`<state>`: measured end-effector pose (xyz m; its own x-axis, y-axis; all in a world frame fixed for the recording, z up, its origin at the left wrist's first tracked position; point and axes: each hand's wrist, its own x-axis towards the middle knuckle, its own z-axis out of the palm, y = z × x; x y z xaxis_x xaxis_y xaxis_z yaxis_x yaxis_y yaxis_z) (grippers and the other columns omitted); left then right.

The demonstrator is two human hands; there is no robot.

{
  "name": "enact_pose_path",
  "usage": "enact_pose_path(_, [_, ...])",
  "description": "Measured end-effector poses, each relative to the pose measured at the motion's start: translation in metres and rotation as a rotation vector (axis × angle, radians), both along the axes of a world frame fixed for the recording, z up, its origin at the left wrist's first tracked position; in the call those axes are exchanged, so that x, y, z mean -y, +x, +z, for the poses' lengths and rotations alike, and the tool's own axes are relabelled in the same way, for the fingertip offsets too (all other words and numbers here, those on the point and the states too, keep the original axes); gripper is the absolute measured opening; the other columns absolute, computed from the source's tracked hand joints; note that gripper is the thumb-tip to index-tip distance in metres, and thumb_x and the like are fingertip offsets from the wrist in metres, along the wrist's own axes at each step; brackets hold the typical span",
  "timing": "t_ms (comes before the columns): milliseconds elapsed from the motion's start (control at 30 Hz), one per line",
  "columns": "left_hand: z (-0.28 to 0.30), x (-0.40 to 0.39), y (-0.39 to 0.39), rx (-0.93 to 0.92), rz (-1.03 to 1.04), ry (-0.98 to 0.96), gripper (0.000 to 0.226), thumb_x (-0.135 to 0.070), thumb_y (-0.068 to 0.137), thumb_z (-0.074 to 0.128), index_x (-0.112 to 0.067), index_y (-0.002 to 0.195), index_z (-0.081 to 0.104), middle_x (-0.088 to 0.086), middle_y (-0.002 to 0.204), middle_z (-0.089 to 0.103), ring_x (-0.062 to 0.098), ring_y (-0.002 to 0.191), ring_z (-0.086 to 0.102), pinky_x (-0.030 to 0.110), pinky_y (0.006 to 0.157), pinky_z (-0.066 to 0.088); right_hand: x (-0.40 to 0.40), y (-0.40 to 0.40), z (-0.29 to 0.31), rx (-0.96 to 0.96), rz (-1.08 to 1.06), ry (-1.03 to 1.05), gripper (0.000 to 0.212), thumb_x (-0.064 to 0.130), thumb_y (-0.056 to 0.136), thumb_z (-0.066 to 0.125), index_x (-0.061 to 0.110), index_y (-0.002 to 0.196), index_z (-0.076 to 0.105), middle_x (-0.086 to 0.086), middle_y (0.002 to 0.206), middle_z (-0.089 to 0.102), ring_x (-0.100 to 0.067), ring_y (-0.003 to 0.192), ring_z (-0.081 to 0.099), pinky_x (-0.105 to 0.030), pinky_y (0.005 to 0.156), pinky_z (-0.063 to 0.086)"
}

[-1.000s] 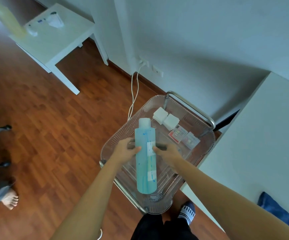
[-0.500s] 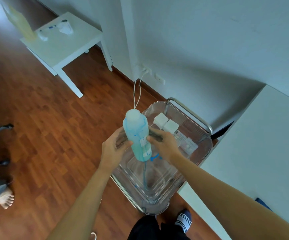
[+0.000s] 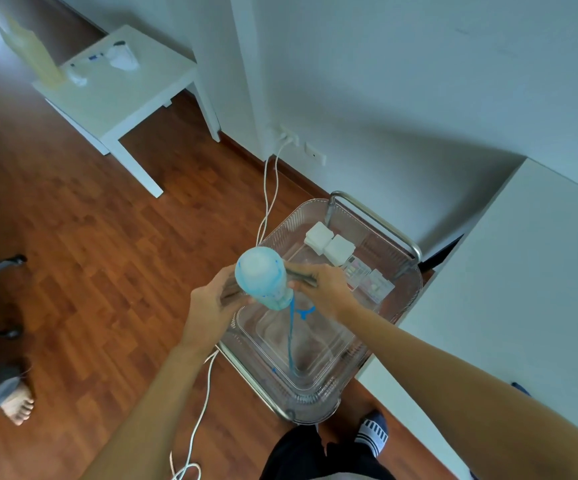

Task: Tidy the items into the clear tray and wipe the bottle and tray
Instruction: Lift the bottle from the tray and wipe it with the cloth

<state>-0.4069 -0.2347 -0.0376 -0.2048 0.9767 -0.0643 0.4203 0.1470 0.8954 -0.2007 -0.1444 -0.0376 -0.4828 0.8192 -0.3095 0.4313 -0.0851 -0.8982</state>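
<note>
A light-blue bottle point(image 3: 263, 275) with blue smears is held over the clear tray point(image 3: 336, 344), tipped so its white top faces me. My left hand point(image 3: 211, 303) grips its left side and my right hand point(image 3: 325, 289) its right side. A thin dark strip shows at the fingers of both hands; I cannot tell what it is. A blue streak point(image 3: 291, 341) runs down the tray's floor under the bottle. Behind the hands lie two white pads point(image 3: 318, 237) and two small clear packets point(image 3: 377, 285).
The clear tray sits inside a larger ribbed clear bin point(image 3: 407, 299) on a cart with a metal handle point(image 3: 374, 216). A white counter point(image 3: 523, 271) borders the right. A white side table point(image 3: 125, 88) stands far left. A white cable point(image 3: 267, 202) crosses the wood floor. Another person's foot point(image 3: 17, 408) is lower left.
The bottle lay flat along the tray; both hands have lifted it and tipped it up, exposing a blue streak on the tray floor.
</note>
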Motion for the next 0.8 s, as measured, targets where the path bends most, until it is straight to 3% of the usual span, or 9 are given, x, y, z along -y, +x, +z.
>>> enact_pose_path(100, [0.003,0.005,0.004,-0.026,0.022,-0.007,0.067,-0.005,0.071,0.083,-0.039,0.123,0.058,-0.023,0.111,0.071,-0.001,0.103,0.068,0.012,0.09,0.051,0.002,0.005,0.005,0.113,0.11,0.029,0.049,0.009,0.09,0.063,0.018,0.138,0.051,-0.002,0.137,0.058,-0.019,0.129,0.053,-0.037,0.109,0.038])
enact_pose_path(200, [0.007,0.005,0.015,-0.023,0.06,-0.057,0.072,-0.002,0.072,0.082,-0.023,0.134,0.053,-0.007,0.121,0.068,0.009,0.109,0.066,0.017,0.093,0.052,0.008,0.015,0.013,0.207,0.197,0.053,0.06,0.012,0.093,0.059,0.023,0.147,0.036,-0.003,0.144,0.052,-0.024,0.132,0.05,-0.043,0.108,0.037])
enact_pose_path(300, [0.012,0.013,0.036,-0.045,0.171,-0.115,0.085,-0.001,0.074,0.08,-0.009,0.147,0.037,0.003,0.136,0.056,0.012,0.115,0.059,0.013,0.092,0.046,0.017,0.039,0.024,0.299,0.213,0.111,0.062,0.017,0.095,0.056,0.028,0.15,0.028,-0.01,0.142,0.054,-0.028,0.126,0.054,-0.039,0.106,0.042])
enact_pose_path(400, [0.022,0.032,0.076,-0.07,0.357,-0.086,0.087,0.005,0.077,0.075,-0.002,0.15,0.026,0.016,0.148,0.043,0.027,0.133,0.047,0.032,0.107,0.04,0.028,0.081,0.037,0.35,0.171,0.161,0.059,0.016,0.096,0.054,0.027,0.149,0.03,-0.014,0.138,0.055,-0.029,0.123,0.054,-0.036,0.105,0.041])
enact_pose_path(467, [0.027,0.049,0.112,-0.247,0.393,0.041,0.082,0.001,0.077,0.076,0.002,0.146,0.031,0.021,0.148,0.039,0.032,0.138,0.038,0.037,0.114,0.031,0.038,0.12,0.046,0.335,0.13,0.169,0.056,0.011,0.094,0.056,0.023,0.146,0.039,-0.012,0.141,0.053,-0.027,0.126,0.052,-0.027,0.106,0.037])
enact_pose_path(533, [0.03,0.064,0.154,-0.354,0.331,0.158,0.076,-0.004,0.077,0.077,0.001,0.142,0.037,0.021,0.146,0.038,0.029,0.137,0.034,0.029,0.113,0.028,0.051,0.165,0.055,0.326,0.088,0.183,0.053,0.008,0.092,0.059,0.019,0.142,0.046,-0.011,0.138,0.056,-0.025,0.123,0.055,-0.021,0.102,0.037])
enact_pose_path(600, [0.03,0.075,0.201,-0.368,0.198,0.194,0.071,-0.009,0.08,0.075,-0.002,0.14,0.04,0.017,0.145,0.038,0.027,0.136,0.035,0.032,0.112,0.03,0.066,0.213,0.059,0.363,0.038,0.187,0.052,0.01,0.092,0.061,0.019,0.141,0.048,-0.011,0.134,0.06,-0.023,0.121,0.058,-0.025,0.103,0.04])
enact_pose_path(700, [0.023,0.086,0.268,-0.336,-0.034,0.122,0.064,-0.017,0.086,0.07,-0.007,0.143,0.041,0.011,0.15,0.038,0.025,0.139,0.035,0.033,0.114,0.029,0.093,0.283,0.054,0.484,-0.016,0.163,0.05,0.016,0.094,0.059,0.021,0.142,0.046,-0.008,0.138,0.056,-0.021,0.128,0.052,-0.028,0.108,0.035])
enact_pose_path(800, [0.009,0.092,0.325,-0.334,-0.284,0.028,0.065,-0.024,0.091,0.062,-0.012,0.148,0.032,0.007,0.157,0.027,0.022,0.145,0.025,0.032,0.118,0.022,0.12,0.336,0.039,0.618,-0.043,0.131,0.052,0.018,0.095,0.056,0.02,0.145,0.041,-0.006,0.151,0.041,-0.023,0.14,0.037,-0.03,0.114,0.027])
